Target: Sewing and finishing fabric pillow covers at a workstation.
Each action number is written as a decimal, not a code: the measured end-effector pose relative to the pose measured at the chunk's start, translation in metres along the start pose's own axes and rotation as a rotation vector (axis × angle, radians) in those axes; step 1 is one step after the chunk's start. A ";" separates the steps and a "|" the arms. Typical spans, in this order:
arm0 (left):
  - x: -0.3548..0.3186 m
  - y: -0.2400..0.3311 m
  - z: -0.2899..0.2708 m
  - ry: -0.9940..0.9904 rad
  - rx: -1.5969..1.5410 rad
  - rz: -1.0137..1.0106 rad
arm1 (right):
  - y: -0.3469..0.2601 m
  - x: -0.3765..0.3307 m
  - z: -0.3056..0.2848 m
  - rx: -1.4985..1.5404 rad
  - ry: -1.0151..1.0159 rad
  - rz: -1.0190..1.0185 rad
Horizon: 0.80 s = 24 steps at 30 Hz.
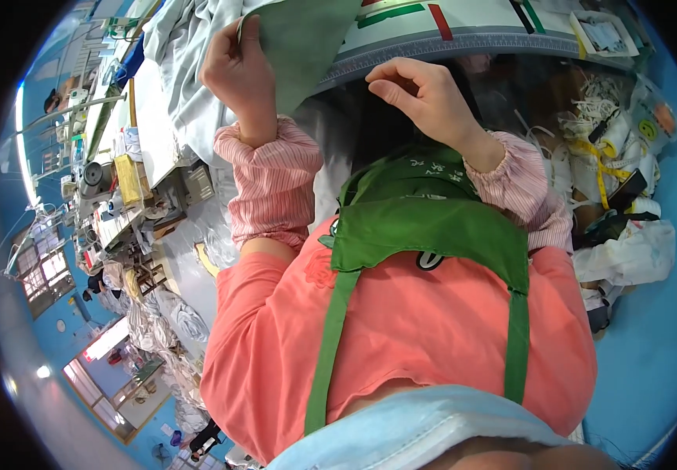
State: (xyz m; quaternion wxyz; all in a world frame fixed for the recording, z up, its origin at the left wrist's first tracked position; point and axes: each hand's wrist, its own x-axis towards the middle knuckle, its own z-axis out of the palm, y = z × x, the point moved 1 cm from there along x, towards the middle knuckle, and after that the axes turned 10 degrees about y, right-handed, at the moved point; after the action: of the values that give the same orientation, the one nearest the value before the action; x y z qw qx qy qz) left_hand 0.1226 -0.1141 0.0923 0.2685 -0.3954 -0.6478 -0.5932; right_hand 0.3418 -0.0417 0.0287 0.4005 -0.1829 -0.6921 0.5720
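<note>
My left hand (240,78) is closed, its thumb and fingers pinching the edge of a grey-green fabric piece (307,51). The piece hangs over the front edge of the table (463,48), and its far part runs out of view at the top. To the right, my right hand (424,98) hovers just off the table edge, fingers loosely curved and thumb a little apart, with nothing visible between them. Left of my left hand lies a heap of pale grey cloth (185,78).
A measuring scale (503,43) runs along the table's front edge. Green, red and black strips (440,22) lie on the top beside a small white tray (604,34). Bags and thread cones (620,137) crowd the right. Cluttered worktables (111,196) stretch away left.
</note>
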 end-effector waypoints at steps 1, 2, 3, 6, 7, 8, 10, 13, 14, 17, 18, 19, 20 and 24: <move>0.002 0.000 -0.005 0.012 0.013 0.007 | -0.001 0.006 0.001 -0.036 -0.015 -0.019; 0.002 0.002 -0.002 0.001 0.029 -0.031 | 0.000 0.012 0.000 -0.087 -0.015 -0.034; 0.003 0.002 0.001 -0.008 0.048 -0.070 | 0.002 0.017 0.000 -0.080 0.014 -0.022; 0.000 0.000 0.004 -0.032 0.038 -0.070 | -0.002 0.034 0.002 -0.131 0.040 -0.098; 0.002 0.000 0.004 -0.035 0.027 -0.063 | -0.004 0.042 0.002 -0.173 0.038 -0.154; 0.003 0.000 0.004 -0.028 0.032 -0.062 | -0.004 0.049 0.004 -0.170 0.031 -0.158; 0.004 0.000 0.004 -0.032 0.038 -0.056 | -0.005 0.062 0.010 -0.204 0.063 -0.185; 0.004 0.002 0.002 -0.065 0.053 -0.027 | -0.029 0.083 0.015 -0.220 0.076 -0.329; 0.003 0.003 0.001 -0.062 0.055 -0.028 | -0.035 0.088 0.017 -0.202 0.083 -0.428; 0.000 0.008 0.000 -0.084 0.106 0.017 | -0.040 0.101 0.024 -0.224 0.095 -0.373; -0.001 0.012 0.001 -0.092 0.114 0.058 | -0.040 0.105 0.027 -0.226 0.096 -0.371; -0.002 0.015 0.001 -0.102 0.121 0.099 | -0.040 0.109 0.029 -0.189 0.147 -0.561; -0.004 0.015 0.000 -0.104 0.122 0.097 | -0.041 0.110 0.031 -0.147 0.196 -0.751; -0.019 0.024 -0.006 -0.302 0.016 0.259 | -0.031 0.092 0.017 -0.185 0.000 -0.664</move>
State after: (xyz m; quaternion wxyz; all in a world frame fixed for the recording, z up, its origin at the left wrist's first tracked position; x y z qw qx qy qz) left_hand 0.1522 -0.1244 0.0906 0.2455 -0.5579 -0.6291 -0.4824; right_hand 0.2790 0.0041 0.0896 0.5463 0.0169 -0.7628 0.3455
